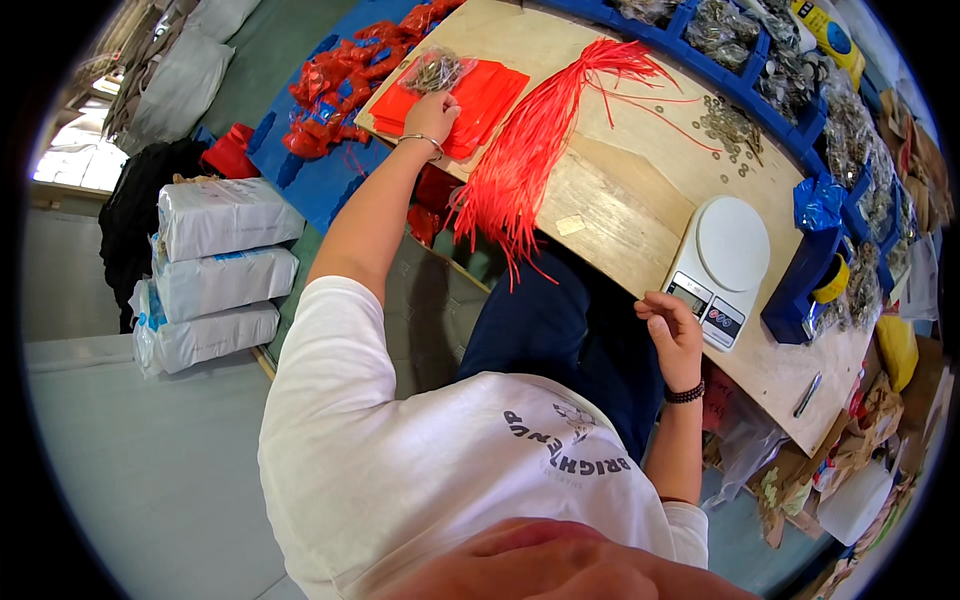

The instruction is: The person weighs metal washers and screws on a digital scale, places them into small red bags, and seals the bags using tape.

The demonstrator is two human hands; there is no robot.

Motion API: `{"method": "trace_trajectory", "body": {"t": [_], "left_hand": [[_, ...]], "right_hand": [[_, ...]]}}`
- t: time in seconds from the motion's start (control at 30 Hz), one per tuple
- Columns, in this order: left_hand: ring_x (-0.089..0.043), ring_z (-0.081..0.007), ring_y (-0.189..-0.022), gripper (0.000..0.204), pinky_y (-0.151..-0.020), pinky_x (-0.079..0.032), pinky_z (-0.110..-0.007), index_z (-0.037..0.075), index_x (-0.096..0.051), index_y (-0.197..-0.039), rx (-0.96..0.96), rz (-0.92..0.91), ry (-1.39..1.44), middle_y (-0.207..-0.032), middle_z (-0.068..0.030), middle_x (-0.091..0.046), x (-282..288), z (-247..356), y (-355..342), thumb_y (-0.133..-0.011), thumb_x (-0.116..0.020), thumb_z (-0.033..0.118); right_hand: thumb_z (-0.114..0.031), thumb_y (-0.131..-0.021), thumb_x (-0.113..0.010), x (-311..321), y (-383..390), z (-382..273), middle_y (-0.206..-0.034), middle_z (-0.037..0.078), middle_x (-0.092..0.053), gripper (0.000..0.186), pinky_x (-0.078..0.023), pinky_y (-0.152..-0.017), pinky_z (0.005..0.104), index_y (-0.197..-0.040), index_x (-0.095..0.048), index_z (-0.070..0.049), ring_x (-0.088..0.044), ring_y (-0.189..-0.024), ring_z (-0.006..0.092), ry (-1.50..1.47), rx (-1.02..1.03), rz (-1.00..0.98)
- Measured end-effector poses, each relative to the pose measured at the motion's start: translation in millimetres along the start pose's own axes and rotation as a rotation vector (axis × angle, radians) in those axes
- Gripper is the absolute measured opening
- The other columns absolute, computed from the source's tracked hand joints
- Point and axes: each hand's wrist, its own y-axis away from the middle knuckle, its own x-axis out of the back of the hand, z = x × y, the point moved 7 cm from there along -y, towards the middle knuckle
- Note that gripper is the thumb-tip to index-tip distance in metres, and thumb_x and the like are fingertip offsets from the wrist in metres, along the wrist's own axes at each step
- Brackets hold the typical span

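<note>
My left hand [432, 118] is at the far left of the wooden table, fingers curled against the near edge of a clear plastic bag of small metal pieces [436, 72]. The bag rests on a spread stack of flat red bags [487, 98]. A bundle of long red strings [535, 150] lies just right of the stack, its ends hanging over the table's near edge. My right hand [676, 335] is beside the near left corner of a white kitchen scale [733, 243]. Its fingers are loosely bent and apart, with nothing visible in them. The scale's round plate is bare.
Loose metal rings [730, 128] lie scattered on the wooden table [625, 190]. Blue bins [812, 122] of bagged parts line its far and right sides. A pen [808, 394] lies at the right edge. Red knotted bags [345, 80] sit beyond the left end; white wrapped packs [225, 220] stand left.
</note>
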Motion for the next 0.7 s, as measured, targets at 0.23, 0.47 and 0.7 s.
{"method": "trace_trajectory", "body": {"t": [0.23, 0.47, 0.7], "left_hand": [[-0.063, -0.0199, -0.078, 0.011, -0.073, -0.048, -0.032, 0.003, -0.067, -0.087, 0.043, 0.351, 0.670, -0.086, -0.0092, -0.068, 46.9, 13.3, -22.1, -0.083, -0.062, 0.013], [-0.062, -0.0184, -0.075, 0.013, -0.071, -0.049, -0.032, 0.003, -0.061, -0.088, -0.280, -0.274, 0.567, -0.080, -0.0091, -0.064, 1.6, 181.9, 98.3, -0.086, -0.060, 0.016], [-0.056, -0.0131, -0.070, 0.014, -0.066, -0.047, -0.027, 0.002, -0.058, -0.088, -0.339, -0.543, 0.566, -0.076, -0.0069, -0.059, -47.7, 224.2, 137.0, -0.085, -0.061, 0.015]], "right_hand": [[0.000, -0.088, -0.056, -2.7, -3.6, -3.8, -0.100, 0.010, -0.067, 0.025, -0.050, -0.083, 0.0273, -0.113, -0.058, 0.000, -0.063, -0.092, 0.0151, 0.012, -0.001, 0.006], [-0.003, -0.087, -0.058, -34.9, -57.8, -17.9, -0.110, 0.012, -0.061, 0.057, -0.049, -0.082, 0.0267, -0.139, -0.036, -0.010, -0.060, -0.086, 0.0127, 0.019, 0.030, -0.085], [-0.030, -0.085, -0.064, -35.7, -103.2, 10.8, -0.088, 0.016, -0.065, 0.040, -0.051, -0.075, 0.0367, -0.117, -0.056, -0.007, -0.064, -0.080, 0.0291, 0.495, 0.063, 0.175]]}}
